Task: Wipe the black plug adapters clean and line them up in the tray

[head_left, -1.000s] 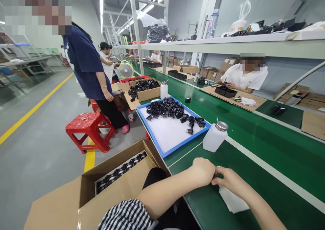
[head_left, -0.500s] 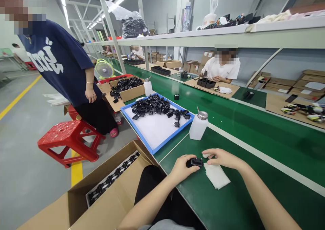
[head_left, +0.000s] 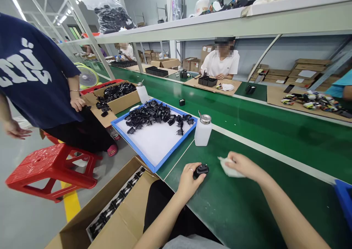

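My left hand [head_left: 189, 178] is closed around a small black plug adapter [head_left: 201, 169], held just above the green bench [head_left: 247, 212]. My right hand [head_left: 242, 164] grips a bunched white cloth [head_left: 227, 167] to the right of the adapter, a little apart from it. Beyond both hands stands a white dispenser bottle [head_left: 202, 131] with a metal cap. To its left lies a blue-rimmed white tray [head_left: 154, 164] holding a heap of several black adapters [head_left: 154, 116].
An open cardboard box [head_left: 115, 219] with rows of black parts sits by my left knee. A person in a navy shirt [head_left: 35, 76] stands left beside a red stool [head_left: 49, 166]. Another person sits across the belt. A blue bin edge [head_left: 343, 197] shows at right.
The view has swung right. My right hand has gathered the flat white cloth off the bench into a bunch. The left hand keeps its hold on the adapter.
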A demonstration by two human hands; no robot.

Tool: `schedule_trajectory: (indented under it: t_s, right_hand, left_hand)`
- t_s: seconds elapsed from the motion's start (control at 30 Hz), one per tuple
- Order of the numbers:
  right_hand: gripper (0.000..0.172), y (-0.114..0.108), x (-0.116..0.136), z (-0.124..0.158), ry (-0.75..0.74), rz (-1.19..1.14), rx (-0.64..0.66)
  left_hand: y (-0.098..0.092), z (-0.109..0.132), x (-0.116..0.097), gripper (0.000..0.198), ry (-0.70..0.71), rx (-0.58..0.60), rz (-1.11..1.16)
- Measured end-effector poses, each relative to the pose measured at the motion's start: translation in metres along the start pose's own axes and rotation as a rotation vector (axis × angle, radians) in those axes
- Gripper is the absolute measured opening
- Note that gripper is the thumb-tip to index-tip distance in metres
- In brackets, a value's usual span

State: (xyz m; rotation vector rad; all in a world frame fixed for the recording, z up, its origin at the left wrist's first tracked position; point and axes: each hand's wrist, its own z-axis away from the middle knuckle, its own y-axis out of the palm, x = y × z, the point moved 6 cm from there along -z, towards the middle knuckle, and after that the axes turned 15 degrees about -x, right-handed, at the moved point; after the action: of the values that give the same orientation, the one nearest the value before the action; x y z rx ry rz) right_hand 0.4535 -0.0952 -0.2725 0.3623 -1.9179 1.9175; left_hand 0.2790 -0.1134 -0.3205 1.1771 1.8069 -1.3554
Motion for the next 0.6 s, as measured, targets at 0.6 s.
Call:
schedule_trajectory:
  t_s: [0.6]
  right_hand:
    - [0.036,-0.046,0.105,-0.062,-0.844,0.059,-1.056]
  left_hand:
    - [-0.001,0.004,-0.001,0.038,-0.105,0.038,-0.135]
